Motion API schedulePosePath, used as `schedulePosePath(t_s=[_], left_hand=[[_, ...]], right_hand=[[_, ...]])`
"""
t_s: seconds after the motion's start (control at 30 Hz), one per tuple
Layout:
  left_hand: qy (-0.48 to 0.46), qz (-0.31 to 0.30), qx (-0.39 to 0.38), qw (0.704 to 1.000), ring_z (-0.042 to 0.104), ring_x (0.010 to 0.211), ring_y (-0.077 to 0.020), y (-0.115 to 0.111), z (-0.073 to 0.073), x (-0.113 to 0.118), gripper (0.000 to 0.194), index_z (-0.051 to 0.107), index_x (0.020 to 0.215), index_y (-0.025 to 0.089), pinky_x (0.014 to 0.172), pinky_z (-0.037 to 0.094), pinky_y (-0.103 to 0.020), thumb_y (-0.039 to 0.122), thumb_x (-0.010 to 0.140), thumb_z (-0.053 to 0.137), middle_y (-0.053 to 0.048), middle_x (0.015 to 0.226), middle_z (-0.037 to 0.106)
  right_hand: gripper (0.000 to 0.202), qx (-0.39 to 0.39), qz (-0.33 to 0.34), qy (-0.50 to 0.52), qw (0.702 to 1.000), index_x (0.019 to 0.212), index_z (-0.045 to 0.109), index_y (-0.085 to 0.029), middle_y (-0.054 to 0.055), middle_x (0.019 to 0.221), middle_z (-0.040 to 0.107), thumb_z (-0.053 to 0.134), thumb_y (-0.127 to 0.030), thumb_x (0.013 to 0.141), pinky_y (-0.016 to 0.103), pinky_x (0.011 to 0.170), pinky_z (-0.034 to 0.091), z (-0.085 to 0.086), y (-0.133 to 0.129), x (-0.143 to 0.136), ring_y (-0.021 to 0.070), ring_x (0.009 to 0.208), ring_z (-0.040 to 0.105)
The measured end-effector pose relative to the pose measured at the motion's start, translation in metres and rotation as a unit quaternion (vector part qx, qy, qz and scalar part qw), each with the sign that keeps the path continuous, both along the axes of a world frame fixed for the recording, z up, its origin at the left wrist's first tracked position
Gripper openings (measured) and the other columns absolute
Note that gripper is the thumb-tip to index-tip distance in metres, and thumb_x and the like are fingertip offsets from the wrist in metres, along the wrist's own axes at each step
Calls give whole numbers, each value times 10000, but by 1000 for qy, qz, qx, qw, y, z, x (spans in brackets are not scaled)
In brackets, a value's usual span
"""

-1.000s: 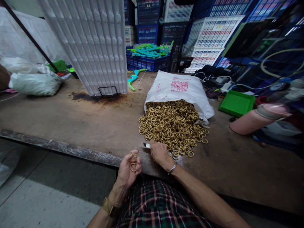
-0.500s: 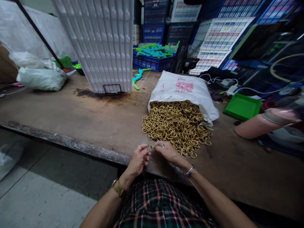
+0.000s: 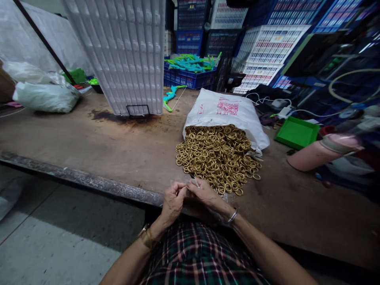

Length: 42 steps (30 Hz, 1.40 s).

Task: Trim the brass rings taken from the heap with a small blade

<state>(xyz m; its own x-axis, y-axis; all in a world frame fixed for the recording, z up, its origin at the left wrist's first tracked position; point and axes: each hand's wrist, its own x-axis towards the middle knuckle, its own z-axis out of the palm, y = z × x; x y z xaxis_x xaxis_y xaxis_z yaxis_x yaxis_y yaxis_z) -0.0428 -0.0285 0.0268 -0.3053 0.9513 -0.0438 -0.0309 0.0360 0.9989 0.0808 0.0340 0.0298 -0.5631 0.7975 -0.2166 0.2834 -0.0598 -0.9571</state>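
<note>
A large heap of brass-coloured rings (image 3: 218, 154) spills from the mouth of a white sack (image 3: 208, 107) with red print. At the table's front edge, just left of the heap's near side, my two hands meet at the fingertips. My left hand (image 3: 173, 200) is closed in a pinch; whatever it holds is hidden by the fingers. My right hand (image 3: 204, 193) is closed too, and a small flat pale piece, blade-like in shape (image 3: 195, 182), sticks up from between its thumb and fingers. A bit of clear plastic shows under the right wrist.
Tall stacked translucent trays (image 3: 127, 59) stand on the table (image 3: 59, 138), left of the sack. Behind are a toy bow (image 3: 170, 95), a blue crate (image 3: 190, 80) of similar pieces and stacked crates. On the right lie a green tray (image 3: 297, 133) and a pink bottle (image 3: 323, 152).
My hands have come together; the small gap between their fingertips has closed. A ring-like bit visible between them before is now hidden. The whole view has shifted slightly.
</note>
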Motion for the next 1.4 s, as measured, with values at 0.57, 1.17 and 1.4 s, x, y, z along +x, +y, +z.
schedulePosePath(t_s=[0.57,1.17,1.4], left_hand=[[-281,-119,-92,948,288,366,-6,-9,7,4,368,432,743,173,356,150,-158,452,660,658,64,586,492],[-172,-109,-84,975,313,389,-19,-11,-12,-5,303,452,754,172,379,199,-155,444,743,584,69,540,473],[-267,-124,-85,952,299,374,-22,-30,1,-13,281,420,716,179,361,179,-147,395,759,595,79,500,432]], right_hand=[[191,163,-15,-102,981,681,503,-178,-24,601,497,353,-216,793,204,541,315,1,0,8,102,567,427],[218,314,159,-350,868,922,535,-162,46,749,619,416,-127,743,246,569,256,2,-13,7,142,642,523],[222,324,144,-426,832,960,532,-140,84,802,648,373,-124,805,256,565,288,7,-3,-13,169,712,590]])
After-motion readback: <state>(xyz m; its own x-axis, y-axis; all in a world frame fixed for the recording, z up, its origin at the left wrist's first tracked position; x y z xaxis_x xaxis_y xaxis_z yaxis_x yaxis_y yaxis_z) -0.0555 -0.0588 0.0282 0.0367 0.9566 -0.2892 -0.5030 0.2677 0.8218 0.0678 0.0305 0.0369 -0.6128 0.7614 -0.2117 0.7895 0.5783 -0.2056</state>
